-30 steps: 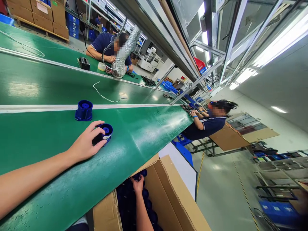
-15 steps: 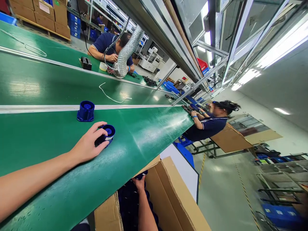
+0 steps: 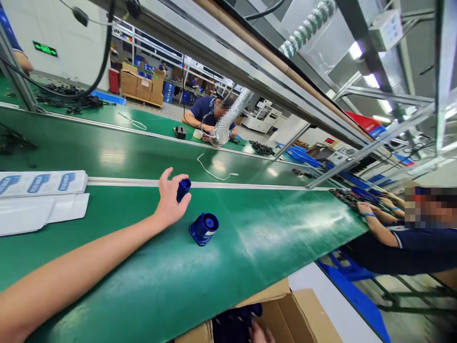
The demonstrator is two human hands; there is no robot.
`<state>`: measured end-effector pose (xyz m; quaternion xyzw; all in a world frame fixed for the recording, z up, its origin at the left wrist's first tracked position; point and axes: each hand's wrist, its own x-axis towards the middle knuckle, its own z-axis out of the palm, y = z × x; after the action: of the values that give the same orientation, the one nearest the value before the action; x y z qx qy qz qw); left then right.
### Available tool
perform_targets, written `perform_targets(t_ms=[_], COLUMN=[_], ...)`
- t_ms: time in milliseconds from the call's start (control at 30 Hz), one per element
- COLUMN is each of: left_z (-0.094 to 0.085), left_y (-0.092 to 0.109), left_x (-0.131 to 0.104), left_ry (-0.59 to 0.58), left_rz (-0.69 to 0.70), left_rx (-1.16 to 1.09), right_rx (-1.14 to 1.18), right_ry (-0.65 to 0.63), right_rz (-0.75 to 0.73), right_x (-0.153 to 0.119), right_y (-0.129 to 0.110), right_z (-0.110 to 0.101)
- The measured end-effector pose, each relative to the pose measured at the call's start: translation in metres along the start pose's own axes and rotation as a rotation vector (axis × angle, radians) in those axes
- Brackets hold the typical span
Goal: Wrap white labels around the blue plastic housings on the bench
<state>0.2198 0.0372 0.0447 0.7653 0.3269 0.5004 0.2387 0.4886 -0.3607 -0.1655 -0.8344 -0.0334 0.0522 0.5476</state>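
Note:
Two dark blue round parts with square bases stand on the green table point(image 3: 117, 247). My left hand point(image 3: 173, 197) is at the farther blue part point(image 3: 183, 189), its fingers curved around it near the white strip. The nearer blue part point(image 3: 204, 228) stands free, just right of and below that hand. Below the table edge, my right hand point(image 3: 260, 333) reaches into a cardboard box point(image 3: 282, 314) among several dark blue parts point(image 3: 235, 324). Its fingers are mostly hidden by the frame edge and the parts.
Printed white sheets point(image 3: 43, 183) lie on the left of the table. Across the belt point(image 3: 150, 159), a person point(image 3: 205, 112) bends over work. Another person point(image 3: 421, 243) handles dark cables point(image 3: 344, 196) at the right. A metal frame hangs overhead.
The view has turned left, bringing the printed sheets in. My left hand has left the nearer blue part and moved to the farther one. My right hand remains in the box.

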Motion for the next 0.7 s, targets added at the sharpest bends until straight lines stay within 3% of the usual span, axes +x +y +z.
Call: perform_targets(t_ms=[133, 233, 300, 367, 433, 500, 600, 667, 700], left_z=[-0.012, -0.008, -0.006, -0.008, -0.013, -0.016, -0.016, -0.014, -0.013], left_y=[-0.042, -0.051, -0.045, -0.035, -0.025, -0.018, -0.017, -0.02, -0.022], left_x=[0.021, 0.015, 0.007, -0.001, -0.006, -0.009, -0.01, -0.011, -0.012], left_ry=[-0.187, -0.217, -0.202, -0.205, -0.222, -0.24, -0.377, -0.476, -0.498], left_rz=[0.021, 0.062, 0.09, 0.133, 0.177, 0.231, 0.344, 0.35, 0.314], left_rx=[-0.011, -0.019, -0.018, -0.019, -0.028, -0.043, -0.085, -0.116, -0.134], right_rx=[0.112, 0.183, 0.179, 0.146, 0.107, 0.086, 0.083, 0.107, 0.126], right_ry=[0.253, 0.249, 0.1, -0.178, -0.427, -0.578, -0.702, -0.71, -0.694], right_rz=[-0.14, -0.336, -0.467, -0.569, -0.622, -0.634, -0.623, -0.599, -0.586], right_x=[-0.001, -0.016, -0.035, -0.056, -0.073, -0.08, -0.079, -0.075, -0.072], right_y=[-0.056, -0.117, -0.162, -0.205, -0.241, -0.268, -0.287, -0.284, -0.278], right_z=[-0.012, -0.005, 0.01, 0.035, 0.068, 0.104, 0.142, 0.141, 0.13])
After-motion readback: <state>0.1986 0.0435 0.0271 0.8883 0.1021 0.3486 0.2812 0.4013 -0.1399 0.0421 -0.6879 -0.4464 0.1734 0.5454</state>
